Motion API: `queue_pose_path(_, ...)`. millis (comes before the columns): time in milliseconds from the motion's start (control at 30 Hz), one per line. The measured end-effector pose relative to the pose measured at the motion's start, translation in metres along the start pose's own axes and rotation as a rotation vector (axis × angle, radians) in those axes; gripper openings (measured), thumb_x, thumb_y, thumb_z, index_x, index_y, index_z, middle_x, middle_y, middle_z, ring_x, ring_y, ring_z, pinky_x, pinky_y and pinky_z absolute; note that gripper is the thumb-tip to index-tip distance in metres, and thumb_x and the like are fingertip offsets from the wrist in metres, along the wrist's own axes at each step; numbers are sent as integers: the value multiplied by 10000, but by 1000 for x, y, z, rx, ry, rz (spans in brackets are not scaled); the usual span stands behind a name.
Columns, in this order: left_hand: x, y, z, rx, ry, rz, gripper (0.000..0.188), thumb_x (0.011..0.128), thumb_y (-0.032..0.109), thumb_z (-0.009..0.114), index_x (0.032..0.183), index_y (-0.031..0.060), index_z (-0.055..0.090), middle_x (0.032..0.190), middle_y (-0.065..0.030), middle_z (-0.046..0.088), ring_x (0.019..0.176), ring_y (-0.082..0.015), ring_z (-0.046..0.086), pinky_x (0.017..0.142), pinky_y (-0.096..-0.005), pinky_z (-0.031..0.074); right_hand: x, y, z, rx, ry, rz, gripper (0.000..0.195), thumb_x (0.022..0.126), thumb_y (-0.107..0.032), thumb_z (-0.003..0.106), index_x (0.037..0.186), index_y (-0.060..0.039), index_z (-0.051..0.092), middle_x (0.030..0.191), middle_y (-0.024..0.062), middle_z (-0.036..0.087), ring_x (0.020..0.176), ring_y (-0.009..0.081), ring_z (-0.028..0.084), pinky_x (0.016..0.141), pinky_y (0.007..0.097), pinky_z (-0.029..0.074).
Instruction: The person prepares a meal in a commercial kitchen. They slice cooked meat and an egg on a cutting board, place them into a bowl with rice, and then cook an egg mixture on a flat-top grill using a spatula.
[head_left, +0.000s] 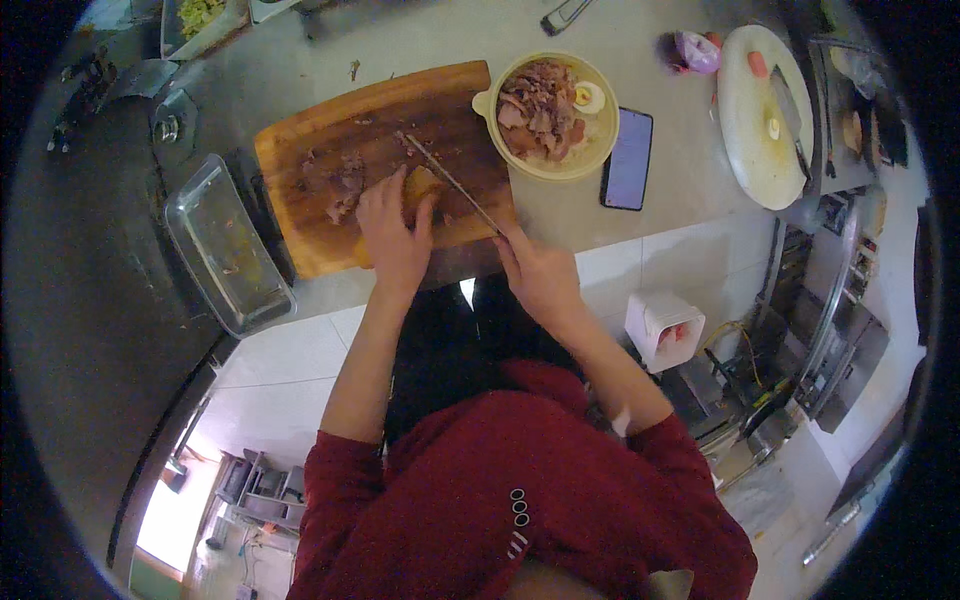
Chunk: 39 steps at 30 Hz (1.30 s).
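My right hand (544, 274) grips a knife (454, 182) by its handle, the narrow blade slanting up and left over a wooden cutting board (465, 97). Beside the blade, my left hand (394, 229) presses a yellowish-brown piece of food (421, 182) against the board; its exact kind cannot be told. Chopped brown meat (346, 176) lies in scraps left of that hand. Overlapping the board's right edge is a pale yellow bowl (555, 175) with chopped meat (541, 105) and a halved boiled egg (589, 97) in it.
A smartphone (628, 161) lies by the bowl. Farther right are an oval white board (739, 142) with another knife (791, 120) and a cut red onion (697, 52). A clear tray (229, 247) sits left, near the counter edge. Below the counter at right stands a white bucket (652, 322).
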<state>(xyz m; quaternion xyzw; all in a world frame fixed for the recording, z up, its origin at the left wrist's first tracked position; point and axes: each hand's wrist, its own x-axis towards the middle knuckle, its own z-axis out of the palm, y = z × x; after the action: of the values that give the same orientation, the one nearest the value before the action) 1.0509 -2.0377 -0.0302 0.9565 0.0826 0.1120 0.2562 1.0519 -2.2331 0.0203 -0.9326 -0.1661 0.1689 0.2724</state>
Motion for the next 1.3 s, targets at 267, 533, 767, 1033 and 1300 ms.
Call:
queue_pose_path(267, -4, 3, 10, -19, 63, -38, 338, 705, 86, 708, 1020, 37, 598, 1030, -126, 564, 983, -336, 501, 829, -442, 368, 7, -7, -30, -262, -89, -195, 384, 806, -76, 548, 1187, -35, 530, 769, 115, 628, 570, 264, 632, 476, 369, 489)
queue_pose_path(533, -6, 1, 18, -41, 119, 3, 278, 688, 86, 708, 947, 37, 622, 1051, -123, 584, 963, -332, 503, 836, -442, 365, -9, -1, -42, -227, -224, -142, 321, 800, -71, 533, 1112, 5, 536, 734, 117, 623, 582, 255, 646, 482, 361, 503)
queue_pose_path(767, -6, 0, 20, -11, 98, 20, 175, 725, 101, 678, 882, 55, 616, 1064, -108, 604, 980, -323, 518, 846, -438, 365, 29, 1, -11, -149, -311, -139, 181, 801, -65, 529, 968, -7, 492, 709, 140, 620, 605, 303, 648, 487, 398, 497)
queue_pose_path(1033, -6, 2, 20, 27, 72, 21, 157, 739, 88, 663, 885, 63, 611, 1055, -113, 610, 985, -328, 521, 845, -437, 367, 30, 1, 2, -146, -232, -102, 151, 809, -80, 527, 948, -30, 497, 687, 110, 636, 600, 298, 662, 499, 400, 510)
queue_pose_path(1300, -9, -6, 22, -8, 58, -2, 199, 734, 119, 643, 911, 47, 587, 1074, -152, 579, 991, -363, 489, 844, -457, 357, 24, -7, -24, -168, -221, -159, 232, 795, -89, 549, 1012, -10, 523, 734, 112, 625, 606, 262, 654, 494, 358, 509)
